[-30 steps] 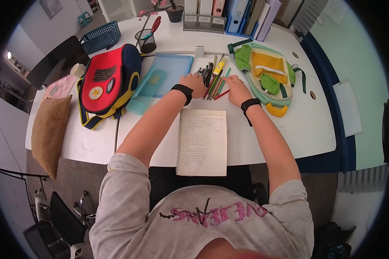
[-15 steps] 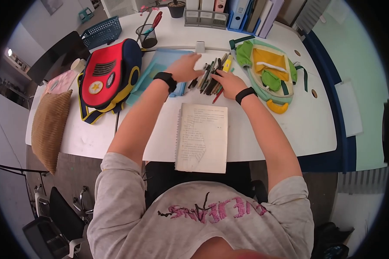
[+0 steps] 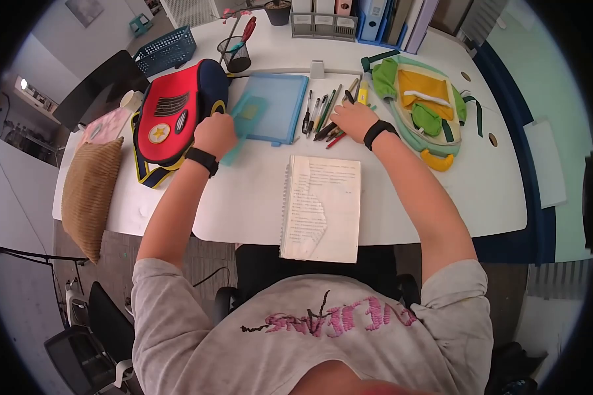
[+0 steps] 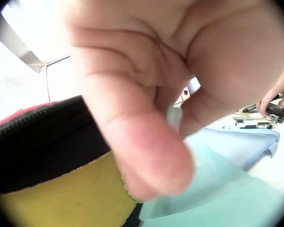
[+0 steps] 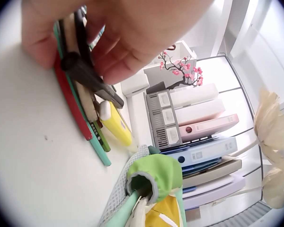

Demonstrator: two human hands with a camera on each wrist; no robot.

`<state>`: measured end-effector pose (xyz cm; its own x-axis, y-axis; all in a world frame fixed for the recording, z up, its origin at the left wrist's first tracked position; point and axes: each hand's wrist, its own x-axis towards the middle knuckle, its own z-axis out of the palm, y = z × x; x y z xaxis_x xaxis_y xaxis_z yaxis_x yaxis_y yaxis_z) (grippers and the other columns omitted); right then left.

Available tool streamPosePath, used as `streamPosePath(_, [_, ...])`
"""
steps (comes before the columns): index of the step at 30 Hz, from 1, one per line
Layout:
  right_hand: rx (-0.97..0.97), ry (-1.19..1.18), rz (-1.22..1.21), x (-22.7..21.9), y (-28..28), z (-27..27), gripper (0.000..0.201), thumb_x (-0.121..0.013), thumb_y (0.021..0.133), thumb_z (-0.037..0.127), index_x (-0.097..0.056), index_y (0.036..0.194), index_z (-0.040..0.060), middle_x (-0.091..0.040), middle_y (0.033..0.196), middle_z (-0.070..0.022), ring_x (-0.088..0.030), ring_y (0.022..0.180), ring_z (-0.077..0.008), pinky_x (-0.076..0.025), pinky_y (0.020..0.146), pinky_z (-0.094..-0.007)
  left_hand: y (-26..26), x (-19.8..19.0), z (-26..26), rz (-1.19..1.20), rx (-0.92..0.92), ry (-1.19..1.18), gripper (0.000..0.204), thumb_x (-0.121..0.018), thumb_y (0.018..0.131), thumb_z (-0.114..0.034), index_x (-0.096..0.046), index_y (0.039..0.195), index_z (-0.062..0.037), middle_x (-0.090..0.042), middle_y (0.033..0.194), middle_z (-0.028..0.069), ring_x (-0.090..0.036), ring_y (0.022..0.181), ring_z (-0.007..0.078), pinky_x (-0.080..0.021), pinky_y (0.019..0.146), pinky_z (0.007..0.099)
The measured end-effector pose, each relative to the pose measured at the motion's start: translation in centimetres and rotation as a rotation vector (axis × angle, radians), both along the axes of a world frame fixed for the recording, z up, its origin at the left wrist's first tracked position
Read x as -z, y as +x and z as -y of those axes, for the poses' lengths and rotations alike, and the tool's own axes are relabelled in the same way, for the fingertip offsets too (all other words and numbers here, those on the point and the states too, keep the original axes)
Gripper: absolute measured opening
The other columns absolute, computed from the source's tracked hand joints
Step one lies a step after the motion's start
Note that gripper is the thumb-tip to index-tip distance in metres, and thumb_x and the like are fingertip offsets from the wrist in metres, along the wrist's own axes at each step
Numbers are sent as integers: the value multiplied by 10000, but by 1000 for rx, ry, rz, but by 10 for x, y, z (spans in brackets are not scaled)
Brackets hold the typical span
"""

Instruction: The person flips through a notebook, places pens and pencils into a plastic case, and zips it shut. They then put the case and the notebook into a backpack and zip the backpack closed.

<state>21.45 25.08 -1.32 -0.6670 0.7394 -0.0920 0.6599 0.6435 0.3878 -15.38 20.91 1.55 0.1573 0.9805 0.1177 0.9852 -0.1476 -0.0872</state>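
Observation:
My left hand [image 3: 215, 137] pinches the edge of a teal translucent plastic sleeve [image 3: 249, 112], beside the red and navy backpack [image 3: 171, 99]. The left wrist view has the sleeve's edge between thumb and fingers, against the backpack's yellow side [image 4: 71, 194]. Partly under the sleeve lies a pale blue plastic folder [image 3: 284, 99]. My right hand [image 3: 354, 120] grips a bunch of pens and pencils, among them a black pen [image 5: 92, 78] and a red pencil [image 5: 73, 106]. A yellow highlighter [image 5: 116, 125] lies by its fingertips. Several other pens [image 3: 310, 115] lie loose left of that hand.
An open spiral notebook [image 3: 323, 207] overhangs the front edge. Right of the pens lies a green and yellow bag [image 3: 418, 105]. Behind are a mesh pen cup [image 3: 236, 59], a blue basket [image 3: 166, 51] and a file rack [image 3: 323, 26]. A brown cushion [image 3: 91, 197] leans at the left edge.
My left hand has left the pens, moved left and taken hold of the teal sleeve, lifting its edge toward the backpack. My right hand has stayed with the pens, some now spread leftward.

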Motion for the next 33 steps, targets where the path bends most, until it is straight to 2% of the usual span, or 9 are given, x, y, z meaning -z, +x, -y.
streamPosePath(11, [16,-40,-114,6,13,1,245,-667,923,100,-625,1163,118,-655,1131,-45,-655,1131,-244,-556,914,-391,6,-96,48,283,81,314,220,-531,1051,-233,-633,994,-47,-680,777,247,-683,764,471,-547,680,547])
streamPosePath(14, [0,-13,-117,11,21,-1,224,-624,937,65,-622,1157,107,-661,1127,-51,-668,1103,-251,-572,901,-392,20,-126,85,448,224,190,190,-578,1043,-183,-639,1081,-7,-703,802,208,-718,696,361,-554,643,438])
streamPosePath(16, [1,-19,-138,9,22,2,228,-603,943,49,-622,1163,103,-663,1122,-56,-673,1092,-255,-577,900,-395,36,-125,104,645,335,52,126,-613,1016,-137,-637,1047,-17,-686,775,221,-670,738,445,-515,651,506])
streamPosePath(22, [22,-84,-451,11,34,12,334,-565,963,33,-613,1288,95,-688,1219,-100,-662,1158,-300,-578,929,-430,65,-82,130,624,541,-77,152,-627,1005,-163,-674,1064,-31,-690,800,215,-667,758,433,-515,664,509])
streamPosePath(24, [72,-70,-618,5,39,20,376,-555,981,48,-590,1354,86,-685,1294,-106,-667,1159,-322,-575,914,-444,64,-73,130,612,576,-139,152,-637,1015,-123,-705,1085,-6,-695,792,191,-705,674,315,-524,625,389])
streamPosePath(28, [126,-59,-751,-34,44,35,356,-554,1015,94,-590,1369,90,-701,1276,-115,-676,1131,-339,-559,933,-435,63,-61,123,701,492,-196,176,-656,1012,-142,-720,1099,-3,-695,788,189,-707,665,299,-521,616,367])
streamPosePath(30, [401,-157,-927,-90,36,63,312,-568,1038,104,-605,1345,58,-731,1225,-117,-704,1122,-297,-550,954,-392,64,-55,120,748,439,-205,194,-673,1005,-150,-724,1100,12,-703,783,180,-721,669,267,-526,615,346])
streamPosePath(31, [401,-158,-928,-96,39,71,312,-568,1038,104,-605,1345,58,-731,1225,-117,-704,1122,-297,-550,954,-392,66,-51,120,747,438,-205,194,-673,1005,-150,-724,1100,12,-703,783,180,-721,669,267,-526,615,346])
streamPosePath(33, [4,-162,-1487,-107,44,87,291,-587,1043,83,-614,1325,17,-746,1176,-99,-727,1056,-228,-554,932,-344,67,-49,115,822,398,-252,204,-675,1007,-152,-718,1096,26,-710,775,170,-732,677,234,-530,618,330])
